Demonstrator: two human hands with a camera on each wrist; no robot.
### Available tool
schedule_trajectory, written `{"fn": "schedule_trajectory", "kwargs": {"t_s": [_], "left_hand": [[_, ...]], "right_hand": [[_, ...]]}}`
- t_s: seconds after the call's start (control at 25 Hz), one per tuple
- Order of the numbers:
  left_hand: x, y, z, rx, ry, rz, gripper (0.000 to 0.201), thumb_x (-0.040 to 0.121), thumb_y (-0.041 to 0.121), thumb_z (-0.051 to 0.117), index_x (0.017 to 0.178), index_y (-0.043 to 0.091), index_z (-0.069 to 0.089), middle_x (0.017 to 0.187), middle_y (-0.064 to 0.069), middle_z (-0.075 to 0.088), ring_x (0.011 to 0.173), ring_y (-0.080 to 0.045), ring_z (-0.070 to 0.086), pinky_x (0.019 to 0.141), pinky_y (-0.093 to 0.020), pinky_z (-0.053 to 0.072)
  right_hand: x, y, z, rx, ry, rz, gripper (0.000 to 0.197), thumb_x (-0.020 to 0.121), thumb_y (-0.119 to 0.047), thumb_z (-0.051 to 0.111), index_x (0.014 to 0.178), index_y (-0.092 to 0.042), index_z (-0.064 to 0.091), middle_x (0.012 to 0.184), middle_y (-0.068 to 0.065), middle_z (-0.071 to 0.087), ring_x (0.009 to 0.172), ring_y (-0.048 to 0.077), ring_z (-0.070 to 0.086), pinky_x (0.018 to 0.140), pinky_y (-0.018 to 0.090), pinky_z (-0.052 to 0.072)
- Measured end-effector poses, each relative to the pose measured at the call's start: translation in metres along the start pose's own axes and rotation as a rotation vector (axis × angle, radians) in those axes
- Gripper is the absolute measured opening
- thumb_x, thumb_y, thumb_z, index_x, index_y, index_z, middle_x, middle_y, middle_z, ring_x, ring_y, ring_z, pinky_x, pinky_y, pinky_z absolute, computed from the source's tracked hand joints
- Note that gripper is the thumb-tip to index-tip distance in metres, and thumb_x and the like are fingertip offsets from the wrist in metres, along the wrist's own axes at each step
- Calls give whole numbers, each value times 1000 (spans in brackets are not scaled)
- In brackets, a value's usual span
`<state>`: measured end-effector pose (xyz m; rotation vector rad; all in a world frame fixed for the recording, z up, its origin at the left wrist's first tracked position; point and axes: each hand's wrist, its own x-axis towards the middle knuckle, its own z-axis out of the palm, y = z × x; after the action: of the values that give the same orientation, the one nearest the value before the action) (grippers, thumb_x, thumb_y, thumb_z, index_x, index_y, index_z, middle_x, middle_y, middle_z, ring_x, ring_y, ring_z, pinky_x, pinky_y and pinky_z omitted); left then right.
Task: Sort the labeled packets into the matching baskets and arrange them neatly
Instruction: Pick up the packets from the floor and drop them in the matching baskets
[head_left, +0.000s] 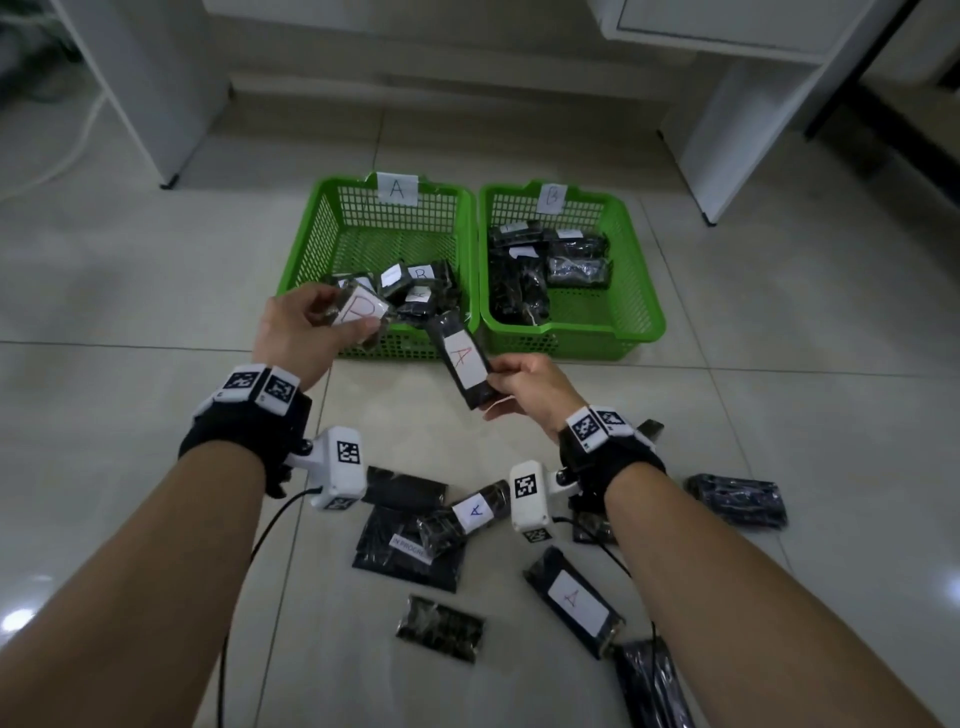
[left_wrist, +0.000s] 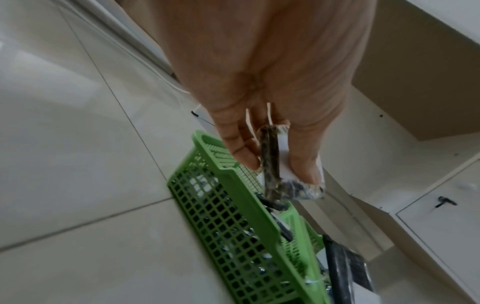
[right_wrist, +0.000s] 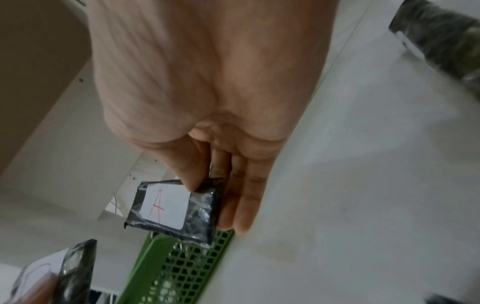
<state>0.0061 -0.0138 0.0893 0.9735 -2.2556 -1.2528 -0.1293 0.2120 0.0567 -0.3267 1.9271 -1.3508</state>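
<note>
Nearest to us, loose dark packets are lying scattered on the tiled floor (head_left: 156, 291) between our forearms: one with a white label marked A (head_left: 574, 600), a smaller one also marked A (head_left: 470, 514), and an unlabeled one (head_left: 440, 629) showing only its dark wrap.

Our left hand (head_left: 298, 332) is pinching a packet with a label marked B (head_left: 358, 310) between thumb and fingertips, holding it over the near left corner of the green basket tagged A (head_left: 311, 234). In the left wrist view the fingers (left_wrist: 244, 152) are clamped on that packet's edges.

Our right hand (head_left: 524, 387) is gripping the lower end of a long dark packet marked A in red (head_left: 462, 364), thumb on its face and fingers behind; its upper end is pointing at the near rims where the two baskets meet. The right wrist view is showing the same packet (right_wrist: 168, 209) above a green rim.

Several packets are piled at the near end of basket A, one reading B (head_left: 423, 273). The basket tagged B (head_left: 639, 291), just beside it on the right, is holding dark packets (head_left: 519, 286) toward its far left part.
</note>
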Motion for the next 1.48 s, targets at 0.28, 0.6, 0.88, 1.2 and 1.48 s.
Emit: {"fn": "schedule_trajectory", "kwargs": {"t_s": [0.28,0.6,0.88,1.2,1.48], "left_hand": [[24,31,37,-359,31,-29,50,75,27,80,121,26,59,103,0,73,88,-20,73,80,-40,60],[61,41,30,-283,266,83,24,88,28,67,109,37,60,96,-2,72,75,-20,73,55,-26,54],[83,61,62,-96,57,219,34,94,26,61,128,33,60,107,3,70,90,-12,66,70,-18,48],[51,108,212,595,-441,311,43,99,52,33,138,41,49,137,3,58,130,-27,39,106,-46,20],[26,104,239,817,-387,410,51,100,51,27,134,24,54,132,-15,55,124,-36,42,104,-52,27]], "right_hand": [[16,-19,-27,-4,254,-248,30,96,1,59,119,-18,63,101,9,75,77,27,74,68,38,63],[86,-46,15,-562,411,-465,23,97,-34,62,115,-24,70,101,5,70,95,23,62,87,39,53],[96,-24,-7,-890,586,-554,30,99,-36,51,98,-16,75,102,4,56,102,23,45,88,38,37],[50,23,-130,-886,875,-446,13,86,-19,59,92,-12,68,101,9,61,100,32,53,86,40,36],[-16,-18,-211,-1432,-61,-138,23,94,-27,59,114,-18,66,114,3,61,98,22,56,83,35,46]]}}
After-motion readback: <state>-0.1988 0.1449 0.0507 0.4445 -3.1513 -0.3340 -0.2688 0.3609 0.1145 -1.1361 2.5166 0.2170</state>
